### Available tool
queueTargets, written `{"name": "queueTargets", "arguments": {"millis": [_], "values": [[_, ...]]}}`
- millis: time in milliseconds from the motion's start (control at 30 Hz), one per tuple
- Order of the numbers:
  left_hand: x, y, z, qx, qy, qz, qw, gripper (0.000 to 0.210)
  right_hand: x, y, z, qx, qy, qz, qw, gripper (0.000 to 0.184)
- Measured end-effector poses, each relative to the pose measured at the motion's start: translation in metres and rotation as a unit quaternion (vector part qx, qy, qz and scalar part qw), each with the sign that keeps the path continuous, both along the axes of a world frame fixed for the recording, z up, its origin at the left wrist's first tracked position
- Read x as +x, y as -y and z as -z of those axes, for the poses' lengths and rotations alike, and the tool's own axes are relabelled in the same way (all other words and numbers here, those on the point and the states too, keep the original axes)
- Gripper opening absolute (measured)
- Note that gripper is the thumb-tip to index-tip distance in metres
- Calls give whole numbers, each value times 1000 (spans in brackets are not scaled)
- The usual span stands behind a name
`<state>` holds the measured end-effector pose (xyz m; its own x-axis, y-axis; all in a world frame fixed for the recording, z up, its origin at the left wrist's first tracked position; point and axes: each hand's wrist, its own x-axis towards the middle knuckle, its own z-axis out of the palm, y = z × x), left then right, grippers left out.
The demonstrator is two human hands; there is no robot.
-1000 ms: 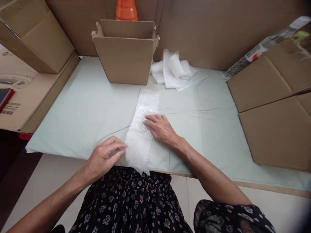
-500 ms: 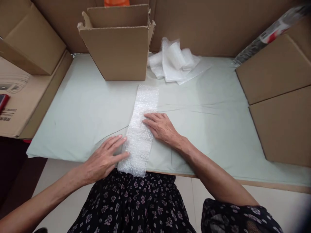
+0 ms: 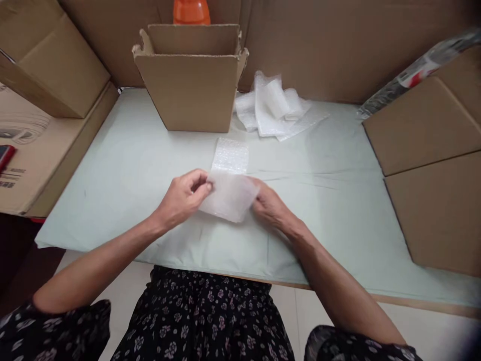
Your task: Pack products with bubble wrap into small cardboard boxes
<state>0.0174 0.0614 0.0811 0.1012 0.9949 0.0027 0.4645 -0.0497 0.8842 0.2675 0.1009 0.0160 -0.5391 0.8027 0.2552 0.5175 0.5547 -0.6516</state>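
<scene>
A strip of bubble wrap [image 3: 230, 153] lies on the cloth-covered table, its near part lifted and folded back over the rest. My left hand [image 3: 184, 194] pinches the left edge of the folded part between thumb and fingers. On the opposite edge, my right hand [image 3: 268, 200] is closed on the wrap, its fingertips partly hidden behind the sheet. The lifted part is slightly blurred by motion. Beyond the strip, a heap of crumpled bubble wrap pieces [image 3: 276, 108] rests near the back of the table.
An open cardboard box [image 3: 195, 93] stands at the back, with an orange object [image 3: 191, 12] behind it. Stacked cardboard boxes [image 3: 432, 165] border the right side. On the left are more cartons [image 3: 56, 65] and a red-edged object [image 3: 5, 156]. A plastic-wrapped roll [image 3: 417, 75] leans at the back right.
The strip lay flat with both hands spread on it. Now its near end is lifted and folded away from me, with both hands gripping its edges. The view has shifted slightly.
</scene>
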Motion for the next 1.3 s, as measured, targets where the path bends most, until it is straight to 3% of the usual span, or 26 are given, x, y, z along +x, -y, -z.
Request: {"name": "queueTargets", "arguments": {"millis": [133,200,267,333,433,533,633,700,767,867,1000,1067,1133,1200,1300], "values": [[10,-36,17,-29,21,-31,999,10,21,16,-35,68,-58,132,987,31],[12,-44,28,-40,20,-38,998,11,19,33,-50,117,-37,108,987,27],[14,-49,38,-42,12,-42,998,12,7,46,-55,154,19,35,987,25],[15,-54,45,-30,-25,-38,999,12,-8,51,-47,159,103,-32,981,27],[11,-58,52,22,-121,-32,992,18,-24,44,-22,143,198,-65,968,34],[-2,-45,52,124,-160,-28,979,44,-29,32,0,164,199,-57,964,25],[-19,-18,48,244,-170,62,953,48,-29,22,4,183,199,-53,961,28],[-26,-1,48,289,-191,150,926,61,-29,13,-1,156,206,-51,965,31],[-27,7,54,297,-216,196,909,76,-30,2,-8,92,197,-42,975,29],[-21,-1,68,273,-232,183,915,76,-31,-19,-18,-28,154,-25,987,28],[-11,-28,70,153,-173,118,966,68,-28,-32,-32,-135,104,-46,984,27],[-10,-35,61,81,-130,85,985,65,-23,-23,-40,-95,79,-29,992,33],[-9,-35,51,27,-102,69,992,63,-16,-4,-47,31,52,43,997,36],[-10,-30,44,-8,-88,67,994,63,-11,20,-50,163,44,97,981,27],[-8,-25,40,-45,-88,68,993,62,-12,44,-44,234,109,29,966,20]]}}
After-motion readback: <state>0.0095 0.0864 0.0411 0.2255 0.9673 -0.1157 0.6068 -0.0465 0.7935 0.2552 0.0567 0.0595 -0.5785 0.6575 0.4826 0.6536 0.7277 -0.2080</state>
